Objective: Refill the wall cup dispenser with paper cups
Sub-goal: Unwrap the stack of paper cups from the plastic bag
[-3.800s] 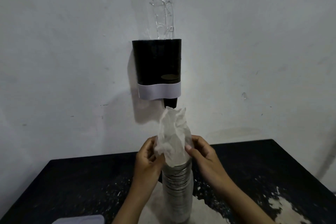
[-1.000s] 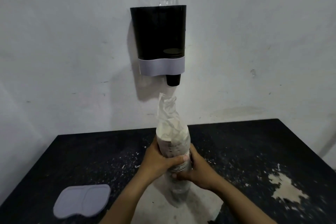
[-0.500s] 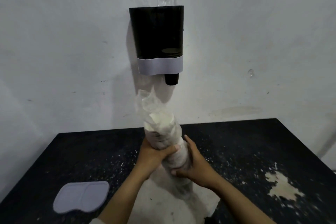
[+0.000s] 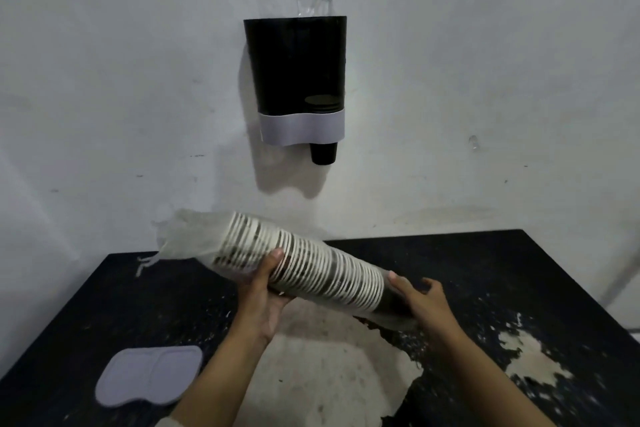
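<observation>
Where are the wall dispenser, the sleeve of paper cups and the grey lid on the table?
wall dispenser (image 4: 294, 66), head view, dark front panel.
sleeve of paper cups (image 4: 325, 270), head view, white rims mid-stack.
grey lid (image 4: 149, 374), head view, centre of its flat top.

Looks like a bare drinks corner in some back room or workplace, hard to say which: a scuffed, stained white wall (image 4: 138, 80) with a black cup dispenser (image 4: 294, 73) fixed to it, and below it a black surface (image 4: 519, 270) whose coating has flaked away in pale patches
</observation>
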